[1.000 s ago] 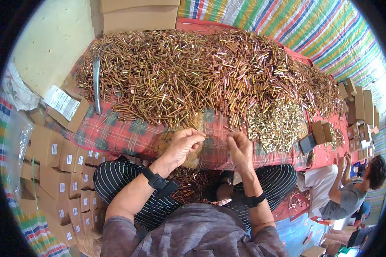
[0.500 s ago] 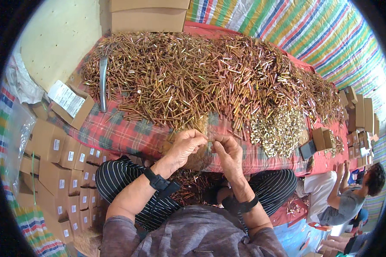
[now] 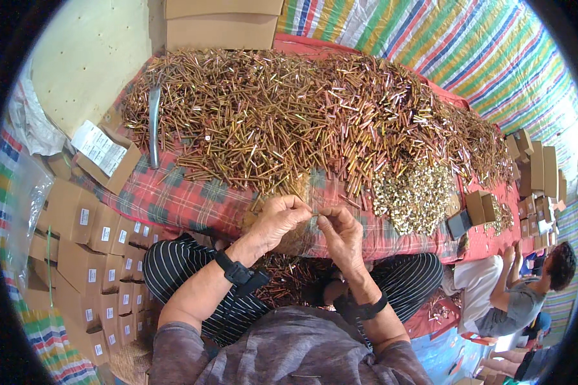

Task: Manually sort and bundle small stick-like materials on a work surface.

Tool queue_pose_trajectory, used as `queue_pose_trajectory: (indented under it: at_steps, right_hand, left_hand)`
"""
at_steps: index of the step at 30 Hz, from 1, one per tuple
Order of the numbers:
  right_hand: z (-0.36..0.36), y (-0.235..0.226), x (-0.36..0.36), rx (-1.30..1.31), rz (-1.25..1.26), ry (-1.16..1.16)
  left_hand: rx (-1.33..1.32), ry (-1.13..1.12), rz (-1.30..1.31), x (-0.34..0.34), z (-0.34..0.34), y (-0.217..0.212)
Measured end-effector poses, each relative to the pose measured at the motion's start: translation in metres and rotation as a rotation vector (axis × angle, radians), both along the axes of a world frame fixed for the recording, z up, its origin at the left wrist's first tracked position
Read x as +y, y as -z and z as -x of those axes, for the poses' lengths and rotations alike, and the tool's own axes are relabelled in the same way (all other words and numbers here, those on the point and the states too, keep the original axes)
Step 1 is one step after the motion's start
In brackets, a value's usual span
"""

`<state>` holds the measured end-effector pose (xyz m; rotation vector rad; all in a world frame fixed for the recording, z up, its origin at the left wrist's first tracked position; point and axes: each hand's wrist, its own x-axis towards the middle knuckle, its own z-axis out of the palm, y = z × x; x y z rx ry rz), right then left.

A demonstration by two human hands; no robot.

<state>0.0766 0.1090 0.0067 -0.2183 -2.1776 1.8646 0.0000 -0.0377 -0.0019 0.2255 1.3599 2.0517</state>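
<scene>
My left hand and my right hand meet fingertip to fingertip above the near edge of the plaid cloth. Both are closed in a pinch, with a tiny piece between them too small to make out. Beyond them spreads a large heap of thin copper- and gold-coloured metal rods. A smaller pile of short, shiny pale-gold metal pieces lies to the right of my right hand. One loose rod rests on the cloth just past my right fingers.
A curved metal bar lies at the heap's left, near an open carton. Stacked cardboard boxes fill the left side. A small box and dark container stand right of the pale pile. Another person sits at the far right.
My fingers have shifted slightly at the pinch, the right fingertips a little lower. Both hands otherwise stay in the same place.
</scene>
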Motion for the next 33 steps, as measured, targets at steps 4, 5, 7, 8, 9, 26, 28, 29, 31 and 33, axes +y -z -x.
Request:
queue_pose_trajectory:
  at_steps: [4,5,7,8,9,26,28,29,31,33]
  right_hand:
    - [0.000,-0.006,-0.001,0.080,-0.268,0.009]
    - [0.001,-0.008,-0.001,0.074,-0.263,0.019]
    - [0.001,-0.007,0.000,0.069,-0.260,0.030]
    - [0.001,-0.004,-0.001,0.043,-0.153,0.031]
    - [0.002,-0.002,-0.001,0.016,-0.046,0.032]
    - [-0.001,-0.018,-0.003,-0.059,-0.488,0.047]
    - [-0.004,-0.021,-0.002,-0.069,-0.549,0.022]
    - [-0.006,-0.021,0.003,-0.087,-0.612,0.007]
    - [-0.004,-0.017,0.012,-0.247,-0.565,-0.066]
    - [-0.001,-0.013,0.015,-0.088,-0.628,0.015]
  left_hand:
    - [0.075,-0.019,0.000,0.001,-0.001,0.001]
    - [0.077,-0.017,-0.002,0.001,-0.001,0.000]
    - [0.097,-0.028,0.016,0.001,-0.001,-0.003]
    - [0.100,-0.029,0.015,0.000,-0.001,-0.003]
    - [0.112,-0.019,0.014,0.000,-0.001,-0.003]
    - [0.272,0.048,0.089,-0.002,-0.002,0.014]
    - [0.312,0.034,0.094,-0.006,-0.002,0.005]
    - [0.380,0.269,0.160,-0.008,0.000,-0.013]
    - [0.444,0.503,0.230,-0.014,0.009,-0.020]
    - [0.960,0.113,0.501,-0.017,0.023,-0.012]
